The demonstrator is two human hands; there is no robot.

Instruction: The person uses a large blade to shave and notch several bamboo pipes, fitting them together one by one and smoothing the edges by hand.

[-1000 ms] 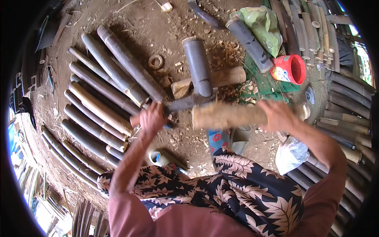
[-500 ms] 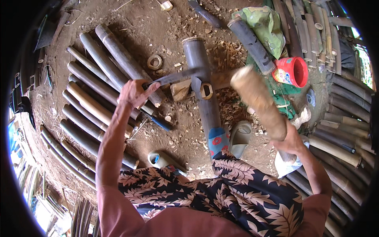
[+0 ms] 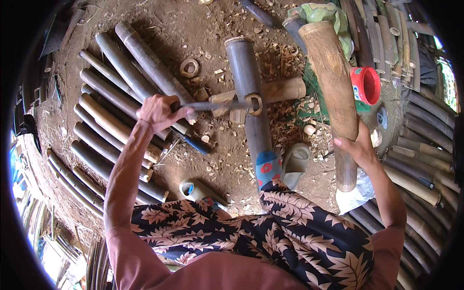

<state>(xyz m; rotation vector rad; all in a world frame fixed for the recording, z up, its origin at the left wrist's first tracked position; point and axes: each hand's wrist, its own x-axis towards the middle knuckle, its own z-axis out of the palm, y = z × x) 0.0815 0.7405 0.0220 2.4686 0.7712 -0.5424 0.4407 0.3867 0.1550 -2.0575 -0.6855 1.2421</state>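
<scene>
My left hand (image 3: 159,113) grips a long, dark metal blade tool (image 3: 210,106), blurred by motion. The blade reaches right to a thick bamboo tube (image 3: 244,63), by a pale-rimmed hole (image 3: 255,103) cut in its upper side. My right hand (image 3: 355,145) is wrapped around the narrow handle of a heavy wooden mallet (image 3: 328,72), its thick head raised away from the tube. A foot in a blue and red sock (image 3: 267,168) rests on the tube's near end. Wooden blocks (image 3: 285,90) lie crosswise under the tube.
Several bamboo poles (image 3: 108,130) lie at left, with more stacked at right (image 3: 415,183). A blue-handled tool (image 3: 195,144) sits near the left poles. Beyond the mallet are a red tub (image 3: 369,86) and green cloth (image 3: 309,17). Slippers (image 3: 296,164) and wood chips surround the tube.
The mallet has swung up to a more upright position and grown clearer. The blade tool's tip has shifted down toward the hole, and my left hand has moved slightly left.
</scene>
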